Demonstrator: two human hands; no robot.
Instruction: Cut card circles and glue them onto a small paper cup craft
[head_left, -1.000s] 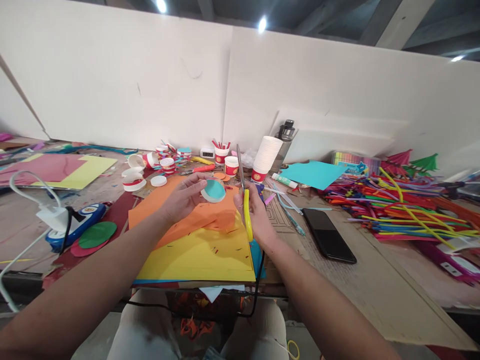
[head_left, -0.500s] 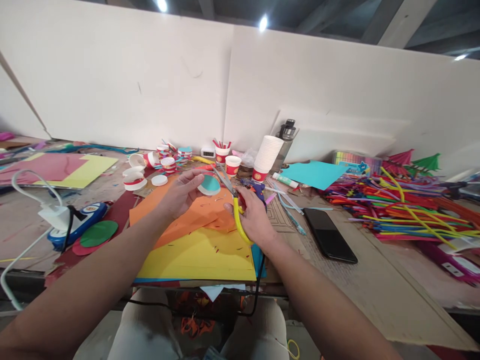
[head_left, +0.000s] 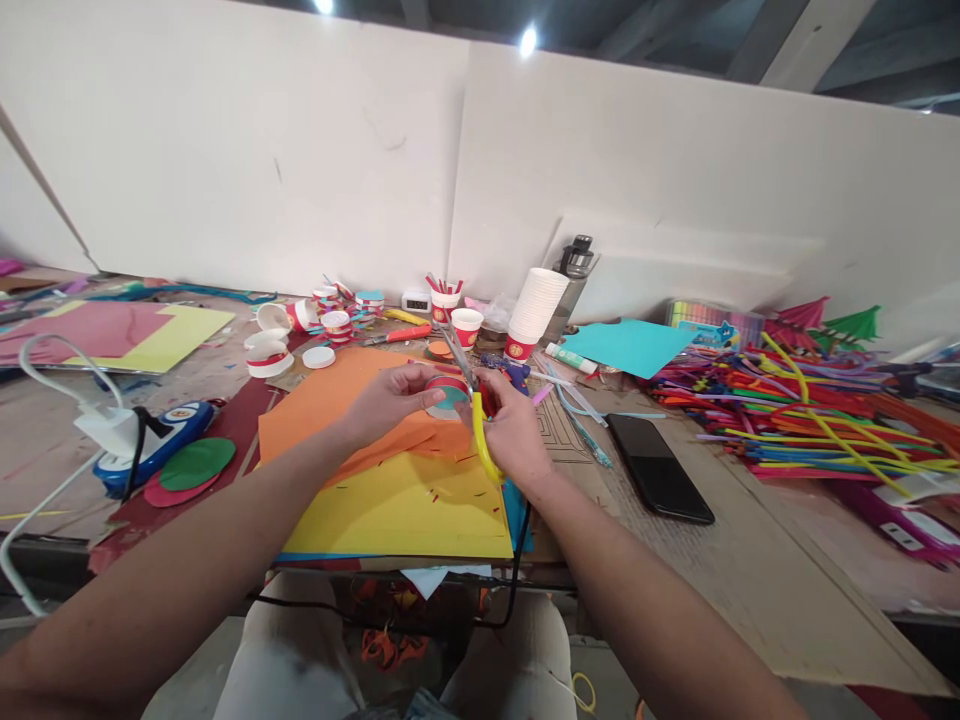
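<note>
Evidently, the left hand (head_left: pixel 390 402) had thumb and fingers pinched on a small round paper piece with a teal face and a red-and-white edge (head_left: pixel 450 402), held above the orange paper sheet (head_left: pixel 326 388). The right hand (head_left: pixel 516 425), close on the other side of that piece, was wrapped round the yellow-handled metal scissors (head_left: pixel 481 440), blades pointing up and away; whether its fingertips touched the piece could not be told. Nearer the body lay the yellow paper sheet (head_left: pixel 409 512). Beyond the hands, a red-and-white paper cup (head_left: pixel 466 330) stood upright on the tabletop (head_left: pixel 45 440), left of a leaning stack of white paper cups (head_left: pixel 538 300). A black smartphone (head_left: pixel 658 468) lay to the right.
</note>
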